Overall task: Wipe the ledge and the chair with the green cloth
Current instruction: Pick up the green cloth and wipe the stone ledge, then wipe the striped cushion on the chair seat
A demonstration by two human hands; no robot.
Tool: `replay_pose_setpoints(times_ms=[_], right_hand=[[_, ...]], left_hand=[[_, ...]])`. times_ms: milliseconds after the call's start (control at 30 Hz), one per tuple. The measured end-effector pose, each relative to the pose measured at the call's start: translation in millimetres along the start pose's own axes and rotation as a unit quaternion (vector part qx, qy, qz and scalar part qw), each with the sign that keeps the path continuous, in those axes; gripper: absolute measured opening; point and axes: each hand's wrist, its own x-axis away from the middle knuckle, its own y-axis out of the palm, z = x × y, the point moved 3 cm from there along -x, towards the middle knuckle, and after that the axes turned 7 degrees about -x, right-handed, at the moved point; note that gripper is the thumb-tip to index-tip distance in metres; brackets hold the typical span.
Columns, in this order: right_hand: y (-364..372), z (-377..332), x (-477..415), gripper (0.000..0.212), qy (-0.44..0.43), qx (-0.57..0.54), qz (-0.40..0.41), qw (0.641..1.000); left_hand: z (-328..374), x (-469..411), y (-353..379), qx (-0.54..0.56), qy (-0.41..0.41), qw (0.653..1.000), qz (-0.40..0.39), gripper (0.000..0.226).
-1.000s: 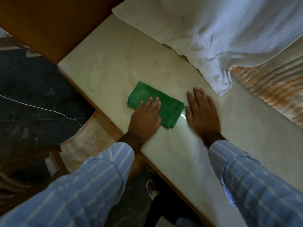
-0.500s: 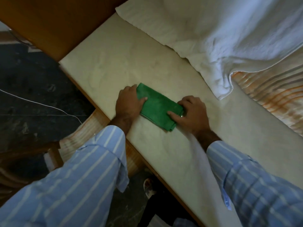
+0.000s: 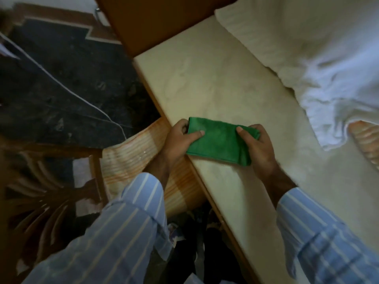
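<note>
The folded green cloth [image 3: 220, 141] is held over the near edge of the pale stone ledge [image 3: 215, 83]. My left hand [image 3: 180, 140] grips its left end, thumb on top. My right hand [image 3: 257, 148] grips its right end, thumb pressed on the cloth. The wooden chair [image 3: 41, 193] stands low at the left, dark and partly hidden by my left sleeve.
A white towel [image 3: 307, 50] lies bunched along the ledge's far right side. An orange-striped cloth [image 3: 135, 158] hangs below the ledge's edge beside the chair. A thin white cable [image 3: 67, 91] crosses the dark floor. A brown wooden panel [image 3: 155, 19] stands at the ledge's far end.
The cloth lay flat under my left palm, then both hands took hold of its ends. It has come toward the ledge's near edge, gripped at both ends.
</note>
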Motion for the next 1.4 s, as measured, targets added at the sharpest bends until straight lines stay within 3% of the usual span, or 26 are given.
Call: replay_pose_setpoints(times_ms=[100, 267, 400, 533, 700, 867, 1033, 1167, 1233, 1300, 1333, 1400], right_hand=[[41, 11, 16, 0.02, 0.032, -0.018, -0.051, 0.998], [114, 51, 54, 0.047, 0.084, -0.053, -0.139, 0.985], [160, 115, 82, 0.051, 0.151, -0.047, -0.175, 0.972], [191, 183, 87, 0.037, 0.215, 0.025, -0.178, 0.96], [219, 253, 58, 0.015, 0.259, 0.134, -0.135, 0.947], [266, 286, 2, 0.026, 0.19, 0.229, -0.145, 0.944], [322, 297, -57, 0.029, 0.168, 0.209, -0.177, 0.947], [348, 306, -87, 0.032, 0.184, 0.126, -0.219, 0.95], [345, 307, -91, 0.031, 0.174, 0.091, -0.216, 0.956], [323, 305, -96, 0.03, 0.068, 0.174, -0.169, 0.968], [308, 306, -98, 0.032, -0.012, 0.266, -0.149, 0.952], [274, 314, -101, 0.043, -0.152, 0.465, -0.139, 0.861]], left_hand=[[-44, 25, -45, 0.083, -0.023, 0.996, 0.039, 0.035], [-133, 69, -113, 0.161, -0.049, 0.98, 0.109, 0.027], [-207, 98, -149, 0.208, -0.094, 0.961, 0.156, 0.027], [-278, 106, -168, 0.21, -0.156, 0.94, 0.22, 0.026], [-341, 83, -183, 0.197, -0.188, 0.935, 0.227, 0.022], [-372, 24, -199, 0.189, -0.173, 0.938, 0.233, 0.022], [-383, -51, -234, 0.093, -0.135, 0.949, 0.269, 0.026], [-384, -92, -261, -0.043, -0.119, 0.944, 0.303, 0.044], [-382, -103, -264, -0.166, -0.088, 0.935, 0.299, 0.053], [-381, -106, -258, -0.362, -0.022, 0.895, 0.259, 0.056], [-381, -106, -250, -0.423, 0.024, 0.879, 0.217, 0.058], [-385, -108, -234, -0.477, 0.092, 0.868, 0.106, 0.063]])
